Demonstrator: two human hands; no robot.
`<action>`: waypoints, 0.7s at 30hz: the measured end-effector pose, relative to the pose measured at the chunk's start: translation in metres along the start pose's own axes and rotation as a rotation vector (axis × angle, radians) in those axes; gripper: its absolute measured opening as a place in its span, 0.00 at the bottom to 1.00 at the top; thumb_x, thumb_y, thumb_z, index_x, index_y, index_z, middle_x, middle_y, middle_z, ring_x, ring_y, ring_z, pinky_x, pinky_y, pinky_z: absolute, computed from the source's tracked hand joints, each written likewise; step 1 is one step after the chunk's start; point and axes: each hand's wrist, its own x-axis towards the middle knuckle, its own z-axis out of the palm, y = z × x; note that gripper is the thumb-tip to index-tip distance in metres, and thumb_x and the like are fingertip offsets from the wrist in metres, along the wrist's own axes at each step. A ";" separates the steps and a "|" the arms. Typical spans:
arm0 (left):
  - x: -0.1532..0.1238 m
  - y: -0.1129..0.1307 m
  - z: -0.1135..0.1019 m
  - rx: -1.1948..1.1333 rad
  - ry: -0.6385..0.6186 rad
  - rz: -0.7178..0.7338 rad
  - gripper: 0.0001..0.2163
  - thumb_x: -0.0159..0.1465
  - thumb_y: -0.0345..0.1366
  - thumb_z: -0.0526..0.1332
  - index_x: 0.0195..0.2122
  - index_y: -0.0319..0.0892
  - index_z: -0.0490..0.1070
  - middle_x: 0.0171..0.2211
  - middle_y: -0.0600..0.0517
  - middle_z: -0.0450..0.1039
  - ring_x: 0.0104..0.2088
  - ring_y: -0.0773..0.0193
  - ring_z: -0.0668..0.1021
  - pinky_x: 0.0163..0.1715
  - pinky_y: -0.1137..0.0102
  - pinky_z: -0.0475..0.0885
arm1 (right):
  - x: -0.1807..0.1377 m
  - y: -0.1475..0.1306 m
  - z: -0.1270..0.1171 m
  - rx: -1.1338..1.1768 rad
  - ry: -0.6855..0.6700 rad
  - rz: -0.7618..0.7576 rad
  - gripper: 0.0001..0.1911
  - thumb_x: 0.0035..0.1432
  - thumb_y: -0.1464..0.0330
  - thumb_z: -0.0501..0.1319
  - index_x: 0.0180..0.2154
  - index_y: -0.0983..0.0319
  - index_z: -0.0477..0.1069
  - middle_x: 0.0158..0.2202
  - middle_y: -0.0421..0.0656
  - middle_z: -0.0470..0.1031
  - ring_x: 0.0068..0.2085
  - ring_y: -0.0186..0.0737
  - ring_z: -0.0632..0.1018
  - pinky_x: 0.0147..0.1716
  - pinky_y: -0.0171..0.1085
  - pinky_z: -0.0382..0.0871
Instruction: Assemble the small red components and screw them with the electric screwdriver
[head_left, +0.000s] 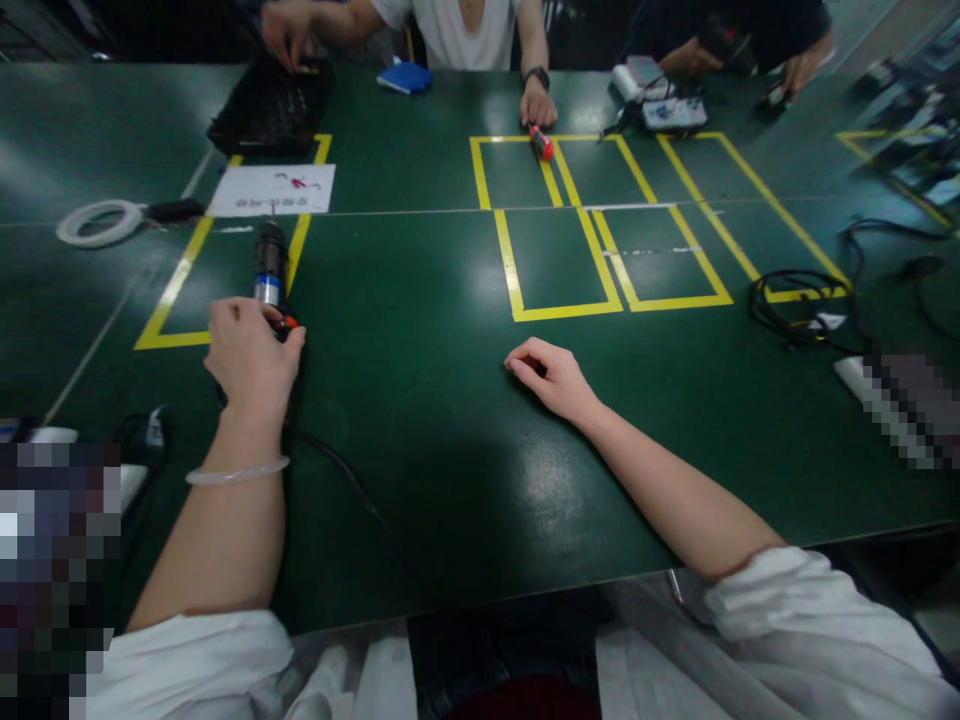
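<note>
Left hand (255,355) is clamping its fingers around a dark power driver (270,260), which is sitting over the left taped outline (169,280), tip pointing at the paper sheet (262,190). Picking up looks done; driving apparently isn't happening, no workpiece showing. Right hand (553,378) is resting on the bench (420,400), fingers curling together, holding nothing visible. Driver is showing black front, silver-and-blue band, red-orange part by the thumb.

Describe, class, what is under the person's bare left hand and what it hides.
Under the left hand is a black cylindrical tool with a silver section and blue band. Its front and a small orange-red part show; the hand covers the held section, whose shape cannot be seen.
</note>
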 end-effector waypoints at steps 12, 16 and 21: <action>-0.003 0.027 -0.009 -0.239 0.136 0.102 0.17 0.71 0.44 0.53 0.54 0.39 0.67 0.54 0.44 0.71 0.53 0.51 0.74 0.55 0.50 0.69 | 0.001 0.000 0.001 0.001 -0.007 0.002 0.08 0.65 0.68 0.59 0.35 0.62 0.74 0.33 0.42 0.76 0.31 0.35 0.73 0.33 0.34 0.66; -0.020 0.087 -0.002 -0.869 -0.306 0.255 0.16 0.68 0.41 0.56 0.50 0.35 0.70 0.41 0.45 0.77 0.41 0.62 0.79 0.46 0.64 0.75 | 0.001 -0.001 0.000 0.029 -0.017 0.012 0.07 0.65 0.68 0.59 0.35 0.62 0.74 0.33 0.42 0.76 0.32 0.34 0.74 0.34 0.34 0.68; -0.054 0.151 0.016 -1.043 -0.814 0.389 0.25 0.67 0.43 0.58 0.62 0.36 0.65 0.33 0.50 0.74 0.33 0.65 0.77 0.37 0.69 0.74 | 0.000 0.000 0.002 0.227 -0.084 0.050 0.13 0.62 0.64 0.63 0.48 0.60 0.70 0.33 0.39 0.76 0.32 0.34 0.76 0.35 0.35 0.71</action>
